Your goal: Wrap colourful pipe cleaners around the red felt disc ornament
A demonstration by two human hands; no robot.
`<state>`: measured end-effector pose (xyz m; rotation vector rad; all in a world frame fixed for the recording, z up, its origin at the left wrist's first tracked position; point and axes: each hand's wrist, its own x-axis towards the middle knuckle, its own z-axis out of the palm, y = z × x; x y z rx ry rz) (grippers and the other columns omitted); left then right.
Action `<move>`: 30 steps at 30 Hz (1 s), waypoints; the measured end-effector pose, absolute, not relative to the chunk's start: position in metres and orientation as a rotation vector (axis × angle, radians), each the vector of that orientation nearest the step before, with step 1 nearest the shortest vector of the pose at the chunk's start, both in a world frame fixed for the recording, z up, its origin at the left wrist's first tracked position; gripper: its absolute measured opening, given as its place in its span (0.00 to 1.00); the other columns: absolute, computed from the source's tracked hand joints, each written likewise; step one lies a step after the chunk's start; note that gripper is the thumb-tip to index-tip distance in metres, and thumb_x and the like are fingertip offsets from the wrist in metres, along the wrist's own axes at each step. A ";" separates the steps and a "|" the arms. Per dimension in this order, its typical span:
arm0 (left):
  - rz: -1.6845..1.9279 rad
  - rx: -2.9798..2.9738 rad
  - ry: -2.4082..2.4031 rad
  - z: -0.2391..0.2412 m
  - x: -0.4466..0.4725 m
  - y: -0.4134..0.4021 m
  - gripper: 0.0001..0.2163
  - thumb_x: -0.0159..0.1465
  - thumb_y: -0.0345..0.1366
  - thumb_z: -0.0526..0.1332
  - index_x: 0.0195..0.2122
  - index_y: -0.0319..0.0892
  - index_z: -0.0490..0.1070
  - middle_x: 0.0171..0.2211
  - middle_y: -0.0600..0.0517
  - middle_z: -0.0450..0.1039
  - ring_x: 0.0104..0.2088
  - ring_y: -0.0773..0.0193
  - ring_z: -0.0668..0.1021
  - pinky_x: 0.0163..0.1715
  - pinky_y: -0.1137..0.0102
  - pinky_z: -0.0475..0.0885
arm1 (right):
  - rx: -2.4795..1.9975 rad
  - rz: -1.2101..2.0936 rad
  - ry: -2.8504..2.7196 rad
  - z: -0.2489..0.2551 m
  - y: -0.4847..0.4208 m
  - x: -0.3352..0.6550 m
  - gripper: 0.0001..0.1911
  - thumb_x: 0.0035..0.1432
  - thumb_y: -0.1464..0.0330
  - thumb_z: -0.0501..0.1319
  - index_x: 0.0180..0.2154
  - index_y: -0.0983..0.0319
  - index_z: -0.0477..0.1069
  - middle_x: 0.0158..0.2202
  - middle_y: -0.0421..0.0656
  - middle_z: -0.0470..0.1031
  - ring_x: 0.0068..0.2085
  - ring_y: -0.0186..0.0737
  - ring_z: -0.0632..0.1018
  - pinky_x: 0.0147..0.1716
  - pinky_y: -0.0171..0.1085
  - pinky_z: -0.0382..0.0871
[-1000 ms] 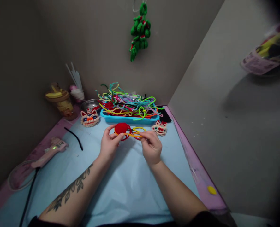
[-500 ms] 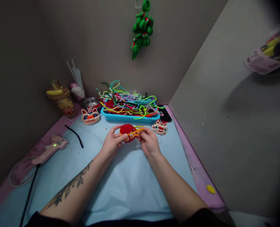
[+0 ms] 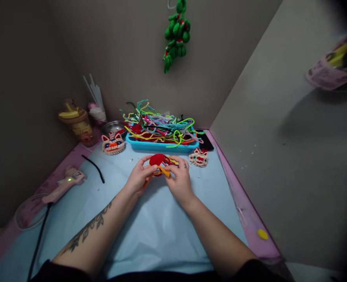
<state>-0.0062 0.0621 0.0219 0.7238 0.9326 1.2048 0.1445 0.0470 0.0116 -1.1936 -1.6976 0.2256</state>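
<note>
Near the middle of the table, my left hand (image 3: 139,174) is closed on the left side of a rounded red craft piece (image 3: 157,159) made of fuzzy stems. Across its front runs an orange pipe cleaner (image 3: 163,171), pinched by the thumb and fingers of my right hand (image 3: 179,174). Yellow and dark strands stick out of the piece toward my right fingers. The lower part of the piece and some fingertips are partly hidden behind the hands.
Behind the hands stands a blue tray (image 3: 161,148) heaped with colourful pipe cleaners. Two lion-head pieces, one larger (image 3: 113,144) and one smaller (image 3: 199,158), lie beside it. A lit pink glue gun (image 3: 64,186) with its cord and a black strip (image 3: 94,167) are at left.
My right hand has shifted its hold and turned, bringing the orange pipe cleaner down and left across the front of the red piece. My left hand keeps its grip.
</note>
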 end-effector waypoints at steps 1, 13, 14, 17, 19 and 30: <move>1.212 0.703 0.933 0.022 -0.006 0.063 0.28 0.43 0.36 0.73 0.44 0.40 0.64 0.16 0.61 0.66 0.12 0.80 0.58 0.14 0.81 0.48 | -1.207 0.222 -1.706 0.010 0.048 0.144 0.05 0.53 0.72 0.61 0.32 0.57 0.75 0.46 0.46 0.69 0.50 0.47 0.67 0.51 0.50 0.64; 1.392 0.312 0.952 0.018 -0.006 0.070 0.25 0.43 0.29 0.71 0.42 0.41 0.65 0.22 0.59 0.69 0.13 0.82 0.59 0.13 0.84 0.55 | -1.008 -0.042 -1.930 0.001 0.037 0.129 0.13 0.57 0.76 0.56 0.41 0.56 0.72 0.38 0.45 0.68 0.42 0.42 0.69 0.47 0.44 0.68; 1.382 0.315 0.940 0.017 -0.004 0.069 0.25 0.43 0.28 0.71 0.42 0.41 0.65 0.21 0.59 0.69 0.13 0.82 0.60 0.13 0.84 0.55 | -1.016 -0.048 -1.968 0.001 0.036 0.127 0.14 0.57 0.76 0.56 0.41 0.56 0.73 0.38 0.45 0.68 0.42 0.42 0.69 0.46 0.43 0.68; 1.340 0.341 0.914 0.016 0.001 0.064 0.26 0.42 0.28 0.72 0.42 0.42 0.64 0.19 0.61 0.66 0.14 0.80 0.60 0.14 0.84 0.57 | -1.084 -0.107 -1.988 -0.001 0.038 0.122 0.14 0.58 0.76 0.55 0.41 0.56 0.74 0.39 0.46 0.69 0.41 0.42 0.69 0.44 0.42 0.68; 1.317 0.362 0.914 0.015 0.005 0.061 0.27 0.42 0.29 0.72 0.43 0.41 0.64 0.18 0.62 0.65 0.14 0.80 0.61 0.15 0.83 0.57 | -1.127 -0.169 -1.969 -0.002 0.040 0.121 0.12 0.58 0.75 0.55 0.38 0.58 0.75 0.36 0.46 0.69 0.39 0.42 0.69 0.41 0.41 0.68; 1.451 0.469 0.923 0.002 0.005 0.063 0.30 0.43 0.32 0.73 0.45 0.41 0.62 0.21 0.59 0.70 0.16 0.78 0.66 0.18 0.81 0.60 | -0.770 0.238 -1.800 -0.006 0.038 0.120 0.11 0.59 0.75 0.55 0.40 0.58 0.72 0.39 0.46 0.77 0.42 0.39 0.76 0.43 0.40 0.74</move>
